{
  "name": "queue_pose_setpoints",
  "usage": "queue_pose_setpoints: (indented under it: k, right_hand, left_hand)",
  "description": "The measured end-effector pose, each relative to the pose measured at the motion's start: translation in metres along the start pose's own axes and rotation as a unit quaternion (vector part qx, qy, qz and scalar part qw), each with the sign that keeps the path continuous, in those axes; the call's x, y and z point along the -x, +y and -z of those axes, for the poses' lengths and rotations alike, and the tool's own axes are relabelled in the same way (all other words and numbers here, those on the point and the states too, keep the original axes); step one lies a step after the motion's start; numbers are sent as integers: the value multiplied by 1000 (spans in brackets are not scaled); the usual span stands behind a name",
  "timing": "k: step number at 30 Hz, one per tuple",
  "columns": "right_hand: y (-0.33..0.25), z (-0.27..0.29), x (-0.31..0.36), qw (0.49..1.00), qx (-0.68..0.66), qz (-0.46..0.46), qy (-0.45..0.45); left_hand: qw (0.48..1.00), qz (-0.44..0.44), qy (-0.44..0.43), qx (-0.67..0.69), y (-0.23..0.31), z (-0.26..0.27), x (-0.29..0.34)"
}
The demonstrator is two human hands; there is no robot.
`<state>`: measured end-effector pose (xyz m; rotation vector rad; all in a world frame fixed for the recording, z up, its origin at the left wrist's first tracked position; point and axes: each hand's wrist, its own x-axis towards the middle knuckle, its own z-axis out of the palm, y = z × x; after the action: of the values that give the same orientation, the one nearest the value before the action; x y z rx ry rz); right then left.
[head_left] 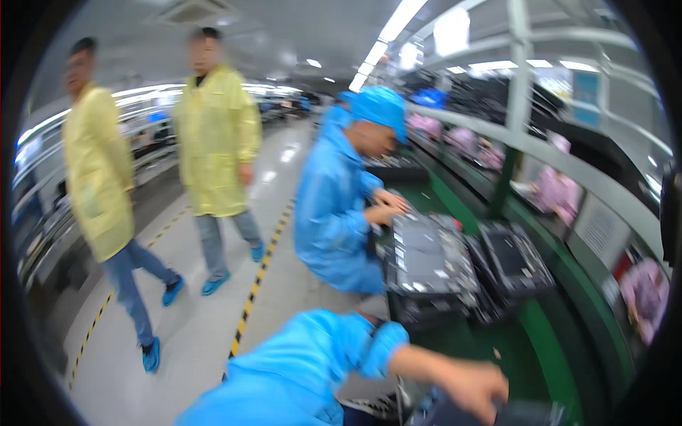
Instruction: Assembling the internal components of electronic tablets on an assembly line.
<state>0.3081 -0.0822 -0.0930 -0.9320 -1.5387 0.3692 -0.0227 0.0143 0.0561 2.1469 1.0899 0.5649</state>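
My left arm, in a blue sleeve, reaches across the lower middle to the right. At its end, my left hand (pixel 472 387) is bent downward over a dark flat object (pixel 440 412) at the bottom edge. Motion blurs the fingers, so whether they grip or only touch that object cannot be made out. My right hand is outside the picture. Beyond my hand, on the green work line (pixel 490 348), sits a stack of black flat panels or trays (pixel 433 255) with small light parts on top. A second black stack (pixel 515 259) leans close beside it.
A co-worker (pixel 334 213) in blue coat and cap handles the first stack's far end. Two people (pixel 217 142) in yellow coats stand in the left aisle, beside yellow-black floor tape (pixel 263 273). A pale metal post (pixel 518 71) and rails border the line; pink-clothed workers (pixel 558 188) sit beyond.
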Motion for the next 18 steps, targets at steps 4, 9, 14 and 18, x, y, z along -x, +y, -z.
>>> queue_pose_setpoints:
  k: [4,9,14,18]
  right_hand:
    - [-7,1,-3,991,27,-29,126]
    - [-27,3,-18,996,92,3,6]
    - [-43,7,-18,992,122,20,-20]
    - [-42,5,-18,994,108,-2,2]
  left_hand:
    - [947,70,294,106,1,81,-12]
    - [763,86,546,335,-65,144,-57]
    - [677,73,604,415,-126,198,-89]
    - [727,174,579,326,-218,235,-89]
